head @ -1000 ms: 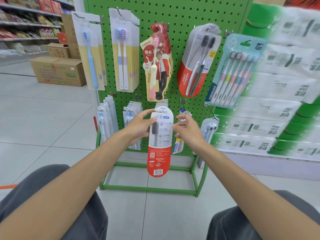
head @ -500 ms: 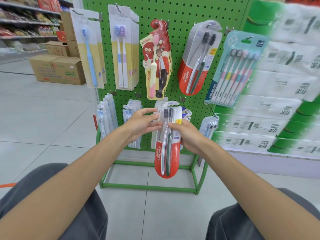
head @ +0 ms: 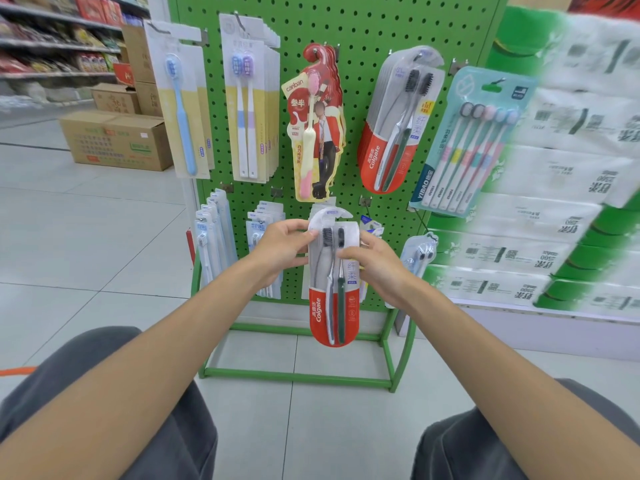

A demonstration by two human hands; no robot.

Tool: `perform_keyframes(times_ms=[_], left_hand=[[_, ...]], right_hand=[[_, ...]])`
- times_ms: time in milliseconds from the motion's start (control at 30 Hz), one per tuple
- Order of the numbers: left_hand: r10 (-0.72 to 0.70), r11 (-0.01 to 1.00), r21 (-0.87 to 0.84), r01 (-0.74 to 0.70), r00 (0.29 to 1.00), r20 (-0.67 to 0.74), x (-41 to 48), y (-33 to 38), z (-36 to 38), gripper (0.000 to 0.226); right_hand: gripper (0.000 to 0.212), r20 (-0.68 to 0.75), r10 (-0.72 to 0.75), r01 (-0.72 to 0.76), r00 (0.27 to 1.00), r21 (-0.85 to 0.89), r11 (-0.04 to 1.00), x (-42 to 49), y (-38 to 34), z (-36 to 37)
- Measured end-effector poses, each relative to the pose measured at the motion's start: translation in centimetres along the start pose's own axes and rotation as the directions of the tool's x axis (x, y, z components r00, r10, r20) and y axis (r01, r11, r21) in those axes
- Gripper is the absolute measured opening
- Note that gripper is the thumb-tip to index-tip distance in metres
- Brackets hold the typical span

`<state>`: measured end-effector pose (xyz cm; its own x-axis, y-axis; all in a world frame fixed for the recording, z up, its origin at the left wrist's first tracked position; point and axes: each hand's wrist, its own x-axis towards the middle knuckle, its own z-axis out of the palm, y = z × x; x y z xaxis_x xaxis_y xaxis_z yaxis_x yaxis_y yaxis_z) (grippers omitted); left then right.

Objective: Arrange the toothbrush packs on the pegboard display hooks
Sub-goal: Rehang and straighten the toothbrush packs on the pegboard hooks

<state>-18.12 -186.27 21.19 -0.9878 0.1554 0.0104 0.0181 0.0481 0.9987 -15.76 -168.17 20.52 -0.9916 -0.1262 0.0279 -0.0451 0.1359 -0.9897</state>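
Two hands on one pack, all from the head view. The left hand [head: 282, 251] pinches the left edge of the pack [head: 330, 306] up near the brush heads, thumb in front and fingers curled behind. The right hand [head: 375, 265] wraps the right edge, thumb laid across the clear front. Both have a firm hold and neither is open.

The pack hangs upright between them, low and central in front of the pegboard [head: 356, 22], covering part of the lower packs [head: 265, 233]. It looks to be off any hook, though its top hides what is behind it, so I cannot say for sure.

It matches the Colgate stack [head: 391, 133] on the upper row, so my call is that it belongs there. To do it well, lift the pack with its face outward and its top tab leading. Line the tab's hole up with the stack's hook [head: 420, 57] and slide it straight back until it sits flush on the others. Hold it by the edges, not the blister, and steady the stack so it doesn't swing or shed a pack.

As for looks, it is a long pack with a rounded bottom. The upper half is clear over two dark-bristled brushes, one with a pale grey handle and one dark green. A curved white tab crowns the top, and the red base carries Colgate in white, running up the side.
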Motion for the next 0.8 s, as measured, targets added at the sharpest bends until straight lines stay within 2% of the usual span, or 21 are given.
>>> perform_keyframes(times_ms=[233, 433, 600, 800], left_hand=[[0.021, 0.996, 0.084, -0.021, 1.000, 0.002, 0.4, -0.2, 0.4, 0.018], [0.063, 0.991, 0.112, -0.072, 0.995, 0.078, 0.4, 1.9, 1.2, 0.034], [0.133, 0.973, 0.185, -0.139, 0.990, 0.043, 0.5, 5.4, 2.2, 0.027], [0.206, 0.946, 0.265, -0.188, 0.978, -0.041, 0.3, 10.8, 3.2, 0.025]], right_hand=[[0.025, -0.058, -0.052, 0.053, 0.997, 0.025, 0.998, 0.1, -0.3, -0.5], [0.023, -0.072, -0.057, 0.060, 0.996, 0.048, 0.997, 0.2, -1.5, -1.3], [0.029, -0.158, -0.123, 0.113, 0.980, -0.075, 0.991, 0.4, -4.4, -2.6], [0.042, -0.298, -0.309, 0.216, 0.903, -0.307, 0.927, 0.7, -9.3, -4.0]])
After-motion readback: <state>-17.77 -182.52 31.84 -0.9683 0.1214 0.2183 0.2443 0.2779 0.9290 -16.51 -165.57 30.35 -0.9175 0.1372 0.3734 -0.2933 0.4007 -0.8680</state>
